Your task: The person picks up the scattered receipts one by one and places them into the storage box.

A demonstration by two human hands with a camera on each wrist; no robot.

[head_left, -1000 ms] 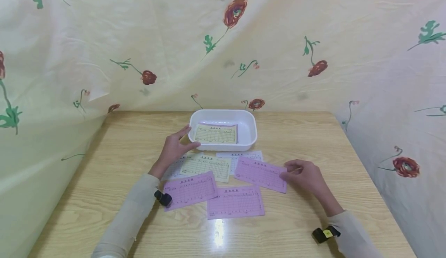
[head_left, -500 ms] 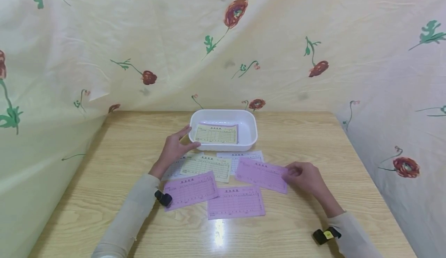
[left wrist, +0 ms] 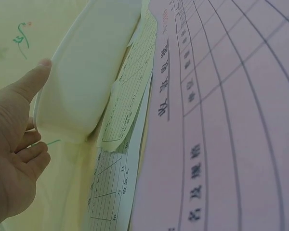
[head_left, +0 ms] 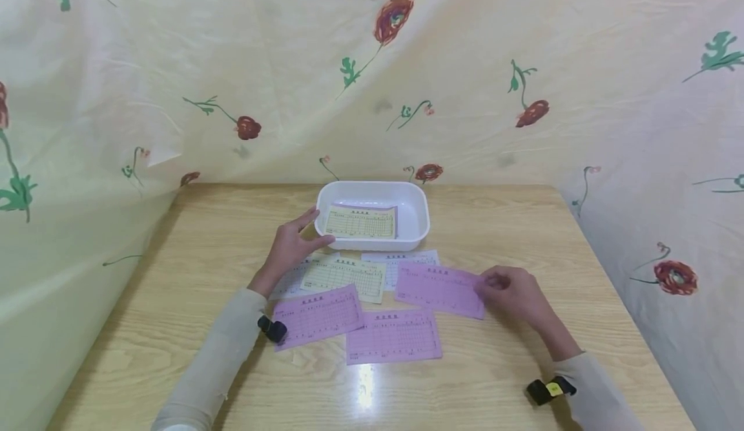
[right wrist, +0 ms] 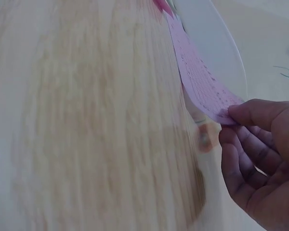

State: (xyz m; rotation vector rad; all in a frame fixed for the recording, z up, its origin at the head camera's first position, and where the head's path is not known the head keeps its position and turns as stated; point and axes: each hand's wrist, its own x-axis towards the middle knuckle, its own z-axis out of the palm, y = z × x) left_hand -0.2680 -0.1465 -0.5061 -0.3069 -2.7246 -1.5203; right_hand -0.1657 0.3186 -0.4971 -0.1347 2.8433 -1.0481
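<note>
My left hand grips the near left corner of a white plastic tray, thumb at the front rim and fingers along the left side. In the left wrist view the fingers curl beside the tray's outer wall. My right hand pinches the right end of a pink receipt slip between thumb and fingertips. The right wrist view shows that slip bending up toward the pinch, raised at this end. Inside the tray lies a yellow receipt slip over a pink one, whose edge peeks out.
Two more pink slips lie on the wooden table, overlapping slightly. Behind them a yellow slip covers part of a white slip. Another white slip sits partly under the held one. A flowered cloth hangs behind.
My right hand has tightened its pinch on the pink slip and drawn it a little to the right, its right end rising slightly. My left hand stays on the tray.
</note>
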